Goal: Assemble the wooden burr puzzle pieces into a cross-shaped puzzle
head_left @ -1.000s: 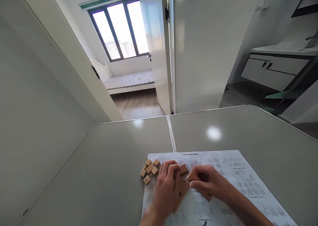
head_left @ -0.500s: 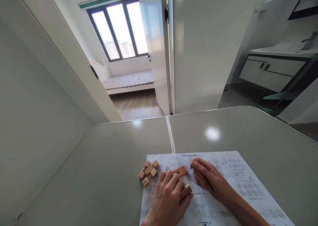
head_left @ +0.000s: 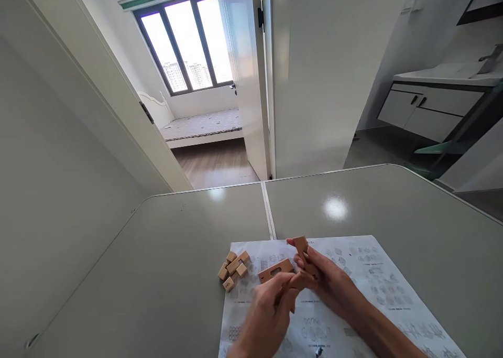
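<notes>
My right hand (head_left: 334,282) is closed on a reddish-brown notched wooden puzzle piece (head_left: 301,245), tilted up above the paper. Its fingers cover much of the piece. My left hand (head_left: 269,305) pinches another wooden puzzle piece (head_left: 302,280), brought up against the first one; I cannot tell whether the two are joined. Just beyond the left fingers, a flat wooden piece with an oblong hole (head_left: 286,265) lies on the printed sheet (head_left: 341,326). Left of it sits an interlocked cluster of lighter wooden blocks (head_left: 236,265) at the sheet's edge.
The sheet carries rows of small puzzle drawings and lies on a glossy grey-green table (head_left: 176,284) with a seam (head_left: 268,211) down its middle. Past the table's far edge are an open door (head_left: 245,85), a bed (head_left: 204,122) and a washbasin cabinet (head_left: 428,109).
My left hand has come off the holed piece and raised the other piece to my right hand. The right hand's piece has turned more upright, and the holed piece shows more fully.
</notes>
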A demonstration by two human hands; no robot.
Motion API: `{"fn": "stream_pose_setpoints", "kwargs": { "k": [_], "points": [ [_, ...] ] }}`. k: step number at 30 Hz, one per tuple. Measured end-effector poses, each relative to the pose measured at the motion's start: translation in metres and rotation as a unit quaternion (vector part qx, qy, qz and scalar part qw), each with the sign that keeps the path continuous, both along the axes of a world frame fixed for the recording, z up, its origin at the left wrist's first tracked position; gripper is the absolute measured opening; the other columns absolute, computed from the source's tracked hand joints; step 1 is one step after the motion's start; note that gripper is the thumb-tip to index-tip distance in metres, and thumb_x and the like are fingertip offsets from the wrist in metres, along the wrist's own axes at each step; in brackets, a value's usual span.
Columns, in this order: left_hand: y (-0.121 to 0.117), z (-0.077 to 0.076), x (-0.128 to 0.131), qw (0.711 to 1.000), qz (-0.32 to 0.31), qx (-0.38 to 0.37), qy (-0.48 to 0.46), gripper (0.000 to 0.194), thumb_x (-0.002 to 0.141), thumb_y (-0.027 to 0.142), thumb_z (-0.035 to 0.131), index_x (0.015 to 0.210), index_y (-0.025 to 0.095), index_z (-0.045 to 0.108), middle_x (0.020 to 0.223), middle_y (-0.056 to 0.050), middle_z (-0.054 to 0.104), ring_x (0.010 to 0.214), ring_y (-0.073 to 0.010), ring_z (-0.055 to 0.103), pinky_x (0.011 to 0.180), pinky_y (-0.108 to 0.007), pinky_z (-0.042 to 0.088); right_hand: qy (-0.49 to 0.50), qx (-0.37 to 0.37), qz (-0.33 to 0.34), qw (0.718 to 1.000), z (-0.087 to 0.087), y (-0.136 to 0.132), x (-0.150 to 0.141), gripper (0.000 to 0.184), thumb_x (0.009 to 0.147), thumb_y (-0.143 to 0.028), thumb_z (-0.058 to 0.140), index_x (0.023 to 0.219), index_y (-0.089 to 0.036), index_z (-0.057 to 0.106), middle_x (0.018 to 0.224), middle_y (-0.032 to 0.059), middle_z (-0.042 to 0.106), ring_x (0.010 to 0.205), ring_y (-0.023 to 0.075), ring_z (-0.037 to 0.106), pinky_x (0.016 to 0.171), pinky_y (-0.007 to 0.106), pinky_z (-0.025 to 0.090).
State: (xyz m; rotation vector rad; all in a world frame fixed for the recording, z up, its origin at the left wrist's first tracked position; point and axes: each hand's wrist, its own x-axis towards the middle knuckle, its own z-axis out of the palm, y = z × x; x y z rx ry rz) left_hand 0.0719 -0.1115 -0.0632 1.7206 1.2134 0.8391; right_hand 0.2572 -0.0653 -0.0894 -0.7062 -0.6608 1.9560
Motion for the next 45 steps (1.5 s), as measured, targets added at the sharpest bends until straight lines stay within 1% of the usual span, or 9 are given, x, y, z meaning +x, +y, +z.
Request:
{"fn": "stream_pose_setpoints", "kwargs": {
  "k": [8, 17, 23, 25, 27, 29, 31, 40, 45],
  "points": [
    [0.0, -0.006, 0.003, 0.986, 0.033, -0.112, -0.12, 0.037, 0.106, 0.06, 0.039, 0.102, 0.025, 0.049, 0.07, 0.005, 0.041, 0.06, -0.014, 0.036, 0.056, -0.024, 0.036, 0.006, 0.009, 0.032, 0.999, -0.004, -0.005, -0.009, 0.047, 0.096, -0.061, 0.067, 0.125, -0.024, 0.07, 0.077, -0.0019, 0.043, 0.059, 0.0114, 0.023, 0.053, 0.025, 0.028],
    [-0.001, -0.005, 0.009, 0.986, 0.084, -0.106, -0.095, 0.038, 0.104, 0.063, 0.042, 0.1, 0.025, 0.043, 0.066, 0.006, 0.045, 0.058, -0.0147, 0.039, 0.056, -0.026, 0.034, -0.046, 0.072, 0.052, 0.995, 0.002, -0.006, -0.009, 0.05, 0.1, -0.066, 0.059, 0.107, -0.017, 0.068, 0.058, -0.01, 0.025, 0.052, 0.0089, 0.014, 0.047, 0.024, 0.016],
    [0.0, -0.005, 0.009, 0.988, 0.102, -0.086, -0.083, 0.03, 0.105, 0.054, 0.048, 0.108, 0.025, 0.048, 0.075, 0.0, 0.064, 0.062, -0.0167, 0.055, 0.058, -0.027, 0.043, -0.131, 0.115, 0.026, 0.984, -0.001, -0.011, -0.009, 0.063, 0.103, -0.063, 0.056, 0.147, -0.018, 0.056, 0.057, -0.0091, 0.036, 0.047, 0.0095, 0.023, 0.044, 0.023, 0.024],
    [0.0, -0.005, 0.009, 0.988, 0.097, -0.088, -0.083, 0.029, 0.105, 0.054, 0.047, 0.109, 0.025, 0.048, 0.08, -0.002, 0.069, 0.068, -0.018, 0.061, 0.062, -0.027, 0.048, -0.188, 0.15, 0.014, 0.97, -0.004, -0.012, -0.008, 0.065, 0.101, -0.06, 0.061, 0.154, -0.023, 0.052, 0.068, -0.0029, 0.056, 0.05, 0.0117, 0.04, 0.047, 0.025, 0.038],
    [0.0, -0.005, 0.008, 0.988, 0.091, -0.089, -0.087, 0.029, 0.105, 0.054, 0.047, 0.11, 0.025, 0.048, 0.084, -0.003, 0.073, 0.073, -0.0195, 0.066, 0.067, -0.029, 0.052, -0.249, 0.204, -0.008, 0.947, -0.006, -0.013, -0.007, 0.065, 0.099, -0.055, 0.066, 0.155, -0.027, 0.052, 0.104, 0.0087, 0.073, 0.076, 0.0209, 0.066, 0.068, 0.034, 0.057],
    [0.001, -0.006, 0.008, 0.988, 0.088, -0.09, -0.089, 0.028, 0.105, 0.053, 0.047, 0.111, 0.026, 0.047, 0.086, -0.003, 0.075, 0.076, -0.0205, 0.069, 0.07, -0.03, 0.054, -0.291, 0.25, -0.026, 0.923, -0.007, -0.013, -0.006, 0.062, 0.099, -0.051, 0.067, 0.155, -0.028, 0.053, 0.14, 0.0132, 0.067, 0.119, 0.0308, 0.067, 0.101, 0.044, 0.056],
    [0.0, -0.008, 0.007, 0.988, 0.081, -0.092, -0.093, 0.025, 0.106, 0.05, 0.046, 0.114, 0.026, 0.046, 0.088, -0.004, 0.077, 0.078, -0.021, 0.07, 0.072, -0.03, 0.055, -0.32, 0.277, -0.03, 0.905, -0.007, -0.014, -0.005, 0.059, 0.101, -0.046, 0.064, 0.156, -0.028, 0.052, 0.153, 0.013, 0.06, 0.135, 0.0333, 0.059, 0.114, 0.048, 0.048],
    [-0.003, -0.006, 0.007, 0.99, 0.085, -0.068, -0.093, 0.022, 0.107, 0.045, 0.041, 0.116, 0.025, 0.042, 0.088, -0.005, 0.075, 0.085, -0.0235, 0.074, 0.081, -0.036, 0.058, -0.393, 0.339, -0.028, 0.854, -0.004, -0.017, -0.006, 0.063, 0.103, -0.039, 0.059, 0.162, -0.029, 0.042, 0.153, 0.0128, 0.059, 0.121, 0.0315, 0.067, 0.102, 0.044, 0.055],
    [-0.002, -0.008, 0.008, 0.991, 0.105, -0.062, -0.049, 0.017, 0.103, 0.041, 0.047, 0.11, 0.025, 0.046, 0.064, 0.004, 0.063, 0.061, -0.0187, 0.063, 0.063, -0.029, 0.05, -0.393, 0.334, 0.003, 0.857, -0.004, -0.017, -0.007, 0.064, 0.104, -0.042, 0.057, 0.164, -0.028, 0.038, 0.107, 0.0075, 0.076, 0.082, 0.0235, 0.067, 0.076, 0.036, 0.058]
  ]
}}
